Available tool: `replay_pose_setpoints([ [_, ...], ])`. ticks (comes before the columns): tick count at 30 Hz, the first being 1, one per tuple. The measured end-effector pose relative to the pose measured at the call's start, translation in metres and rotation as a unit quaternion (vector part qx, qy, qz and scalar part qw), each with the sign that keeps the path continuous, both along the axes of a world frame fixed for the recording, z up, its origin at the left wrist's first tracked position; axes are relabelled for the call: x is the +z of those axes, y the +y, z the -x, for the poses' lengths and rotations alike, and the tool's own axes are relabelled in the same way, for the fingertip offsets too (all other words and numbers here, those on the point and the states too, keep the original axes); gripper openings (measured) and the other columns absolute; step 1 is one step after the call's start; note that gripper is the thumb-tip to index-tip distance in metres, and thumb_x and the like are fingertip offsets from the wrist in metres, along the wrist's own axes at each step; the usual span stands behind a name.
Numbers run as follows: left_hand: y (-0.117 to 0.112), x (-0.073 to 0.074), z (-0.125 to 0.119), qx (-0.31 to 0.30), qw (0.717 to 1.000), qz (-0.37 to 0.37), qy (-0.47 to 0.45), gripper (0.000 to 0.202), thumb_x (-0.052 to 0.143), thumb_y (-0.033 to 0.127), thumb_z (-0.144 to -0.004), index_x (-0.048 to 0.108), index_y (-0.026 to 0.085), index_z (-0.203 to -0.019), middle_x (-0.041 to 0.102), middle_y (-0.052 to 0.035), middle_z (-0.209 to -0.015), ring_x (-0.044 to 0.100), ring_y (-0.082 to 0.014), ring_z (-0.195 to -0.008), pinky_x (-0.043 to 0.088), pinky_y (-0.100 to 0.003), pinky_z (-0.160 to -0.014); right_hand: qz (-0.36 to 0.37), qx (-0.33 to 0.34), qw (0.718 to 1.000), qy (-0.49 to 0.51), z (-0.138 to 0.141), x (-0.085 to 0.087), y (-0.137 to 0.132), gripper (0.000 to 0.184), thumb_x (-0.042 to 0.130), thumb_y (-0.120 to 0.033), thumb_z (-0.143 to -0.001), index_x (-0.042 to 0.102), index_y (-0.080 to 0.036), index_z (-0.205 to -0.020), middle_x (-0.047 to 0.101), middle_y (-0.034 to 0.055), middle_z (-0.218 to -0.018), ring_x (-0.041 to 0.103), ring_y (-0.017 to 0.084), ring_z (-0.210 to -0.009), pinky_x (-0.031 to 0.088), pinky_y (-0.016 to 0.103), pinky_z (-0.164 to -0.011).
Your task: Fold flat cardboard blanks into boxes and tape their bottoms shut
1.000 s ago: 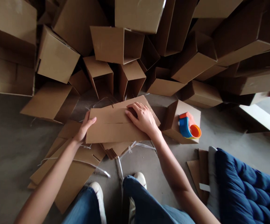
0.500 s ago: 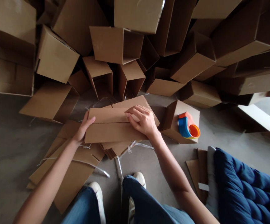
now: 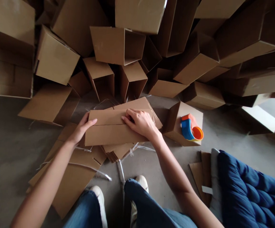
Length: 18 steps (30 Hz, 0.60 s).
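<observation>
A cardboard box (image 3: 113,134) with its two long flaps meeting at a middle seam lies in front of me, on top of a stack of flat cardboard (image 3: 137,103). My left hand (image 3: 81,126) grips its left end, thumb on top and fingers behind the edge. Across the seam toward the right end, my right hand (image 3: 141,123) presses down on the flaps with curled fingers; its fingertips are partly hidden. A blue and orange tape dispenser (image 3: 187,128) stands on a small box (image 3: 175,118) to the right.
Many opened boxes (image 3: 111,46) are piled along the far side. More flat cardboard (image 3: 73,183) lies at the lower left, with loose white strapping (image 3: 122,171) on the floor. A blue cushion (image 3: 251,190) is at the lower right. My shoes (image 3: 142,183) are close below.
My right hand has slid slightly left along the flaps, its fingers more curled. The left hand keeps its hold at the box's left end.
</observation>
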State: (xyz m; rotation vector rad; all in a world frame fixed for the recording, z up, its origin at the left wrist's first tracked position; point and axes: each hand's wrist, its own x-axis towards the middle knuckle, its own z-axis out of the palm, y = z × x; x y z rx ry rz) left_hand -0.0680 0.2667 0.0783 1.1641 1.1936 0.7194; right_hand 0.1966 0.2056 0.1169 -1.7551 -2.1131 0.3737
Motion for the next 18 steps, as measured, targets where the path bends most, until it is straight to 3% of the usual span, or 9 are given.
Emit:
replay_pose_setpoints([
  [4,0.025,0.009,-0.003,0.049,0.993,-0.094,0.059,0.033,0.067,0.054,-0.077,0.071,0.023,-0.09,0.078,-0.0088,-0.111,0.068,-0.0334,-0.116,0.054,-0.045,-0.098,0.003,0.0,1.0,-0.002,0.002,-0.002,-0.001,0.032,0.06,-0.039,-0.104,0.052,-0.021,-0.079,0.065,0.0005,-0.081,0.053,0.014,-0.07,0.027,0.029,-0.062],
  [6,0.033,0.023,-0.012,0.092,0.98,-0.161,0.065,0.026,0.066,0.046,-0.079,0.071,0.023,-0.091,0.078,-0.0083,-0.115,0.066,-0.0296,-0.121,0.051,-0.043,-0.105,-0.001,0.0,1.0,0.0,0.002,-0.003,-0.001,0.033,0.06,-0.041,-0.104,0.052,-0.021,-0.079,0.065,0.0003,-0.082,0.053,0.014,-0.07,0.027,0.029,-0.062],
  [8,0.035,0.04,-0.028,0.092,0.968,-0.226,0.063,0.023,0.063,0.041,-0.082,0.07,0.023,-0.094,0.078,-0.0077,-0.114,0.067,-0.0269,-0.119,0.05,-0.041,-0.106,-0.005,0.0,1.0,0.001,0.002,-0.004,-0.001,0.033,0.059,-0.041,-0.105,0.053,-0.021,-0.08,0.065,0.0001,-0.082,0.054,0.014,-0.07,0.028,0.029,-0.063],
  [10,0.032,0.056,-0.048,0.033,0.956,-0.278,0.086,0.021,0.058,0.038,-0.087,0.07,0.022,-0.095,0.079,-0.0078,-0.111,0.069,-0.026,-0.113,0.052,-0.039,-0.102,-0.01,0.001,1.0,-0.001,0.002,-0.004,-0.002,0.032,0.059,-0.042,-0.105,0.053,-0.021,-0.081,0.066,0.0,-0.082,0.055,0.014,-0.07,0.028,0.029,-0.063],
  [12,0.029,0.064,-0.069,-0.053,0.935,-0.307,0.169,0.025,0.051,0.035,-0.094,0.071,0.021,-0.099,0.079,-0.0094,-0.112,0.071,-0.0268,-0.107,0.053,-0.039,-0.098,-0.016,0.0,1.0,-0.005,0.002,-0.005,-0.003,0.032,0.058,-0.042,-0.105,0.054,-0.021,-0.082,0.066,0.0004,-0.082,0.056,0.015,-0.071,0.029,0.029,-0.063],
  [14,0.028,0.063,-0.088,-0.123,0.892,-0.321,0.294,0.033,0.043,0.032,-0.1,0.072,0.018,-0.107,0.078,-0.0142,-0.118,0.071,-0.0306,-0.11,0.052,-0.042,-0.099,-0.025,-0.002,1.0,-0.007,0.002,-0.005,-0.004,0.031,0.056,-0.042,-0.106,0.055,-0.022,-0.082,0.067,0.001,-0.083,0.057,0.015,-0.07,0.03,0.029,-0.062],
  [16,0.03,0.054,-0.102,-0.17,0.848,-0.288,0.411,0.044,0.035,0.035,-0.104,0.074,0.014,-0.109,0.078,-0.0196,-0.118,0.071,-0.0359,-0.115,0.05,-0.047,-0.101,-0.031,-0.008,0.999,-0.001,0.002,-0.006,-0.005,0.03,0.056,-0.04,-0.106,0.055,-0.022,-0.082,0.067,0.0012,-0.082,0.057,0.015,-0.07,0.031,0.029,-0.063],
  [18,0.033,0.045,-0.108,-0.225,0.817,-0.246,0.471,0.058,0.029,0.045,-0.106,0.077,0.013,-0.108,0.08,-0.021,-0.113,0.072,-0.0388,-0.115,0.05,-0.05,-0.102,-0.032,-0.017,0.999,0.009,0.002,-0.007,-0.005,0.029,0.055,-0.038,-0.106,0.056,-0.022,-0.082,0.068,0.0012,-0.082,0.057,0.015,-0.069,0.033,0.029,-0.063],
])
